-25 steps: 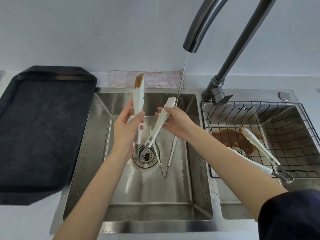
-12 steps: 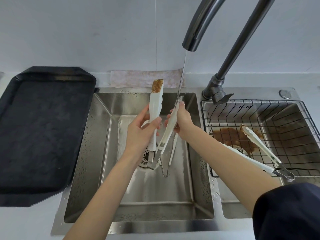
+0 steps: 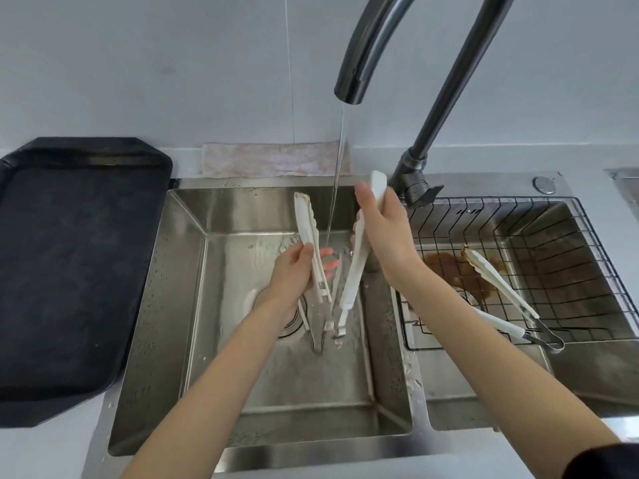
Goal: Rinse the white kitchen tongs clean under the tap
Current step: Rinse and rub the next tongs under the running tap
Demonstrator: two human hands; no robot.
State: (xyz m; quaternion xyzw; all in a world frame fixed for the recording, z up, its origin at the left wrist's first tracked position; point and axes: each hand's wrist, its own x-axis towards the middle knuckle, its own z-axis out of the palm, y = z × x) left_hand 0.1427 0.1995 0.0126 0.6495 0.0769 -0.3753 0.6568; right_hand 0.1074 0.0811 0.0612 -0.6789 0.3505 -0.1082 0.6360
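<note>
A dark tray (image 3: 76,264) lies on the counter to the left of the sink (image 3: 179,305). The sink is steel and wet, with a drain (image 3: 290,319) half hidden behind the left wrist. To the right there is a second basin with a wire basket (image 3: 553,236) in it. In the basket lie dirty tongs (image 3: 501,288) on a brown stain (image 3: 446,267). The tap (image 3: 373,46) curves high over the sink, and a thin stream (image 3: 337,174) falls from its spout. Behind the sink a cloth (image 3: 273,159) lies against the wall.

The white tongs (image 3: 352,271) are held over the sink, opened like a letter V with the hinge down near the sink floor. The stream passes between the two arms and lands near the left fingers. The right hand (image 3: 387,236) is closed around the right arm of the tongs, near its clean tip, which points up. The left hand (image 3: 294,271) grips the left arm at its middle, thumb over it, the other fingers behind it. The tip of this arm has a brown edge. Another pair of tongs seems to lie on the sink floor under them, but it is hard to tell apart.
</note>
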